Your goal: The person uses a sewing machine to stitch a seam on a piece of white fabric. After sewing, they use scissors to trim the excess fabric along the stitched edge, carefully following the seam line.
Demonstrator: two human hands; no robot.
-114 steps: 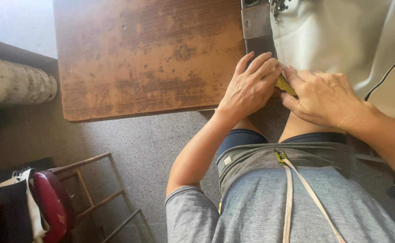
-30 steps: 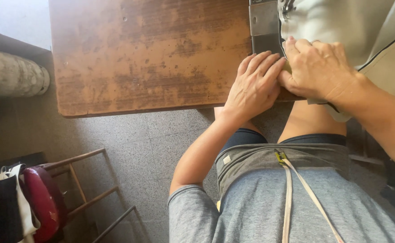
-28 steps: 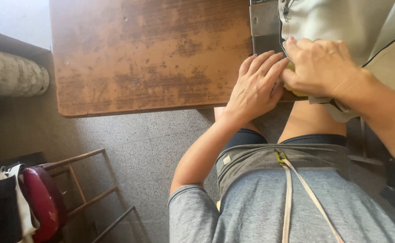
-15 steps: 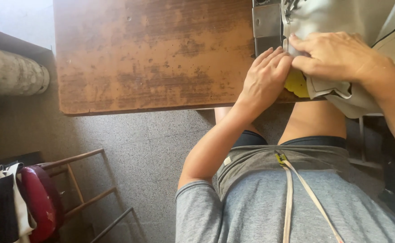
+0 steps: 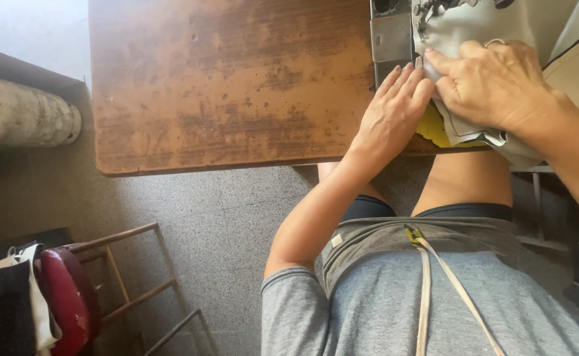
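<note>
One worn, scratched wooden table (image 5: 223, 86) stands over speckled stone floor (image 5: 223, 217), with one red-seated chair (image 5: 65, 300) at the floor's lower left. At the table's right front edge lies one pale grey cloth (image 5: 474, 26) over one yellow scrap (image 5: 432, 128), beside one metal plate (image 5: 390, 38). My right hand (image 5: 494, 82) pinches the cloth's folded edge; my left hand (image 5: 391, 115) lies flat, fingers spread loose, against it.

tabletop (image 5: 223, 86): worn wood, scuffed matt
plate (image 5: 392, 38): dull smooth metal
fabric (image 5: 474, 26): pale grey cloth, smooth matt
floor (image 5: 223, 217): speckled stone

Red-seated chair (image 5: 71, 300) and rolled grey bundle (image 5: 22, 122) on floor.
</note>
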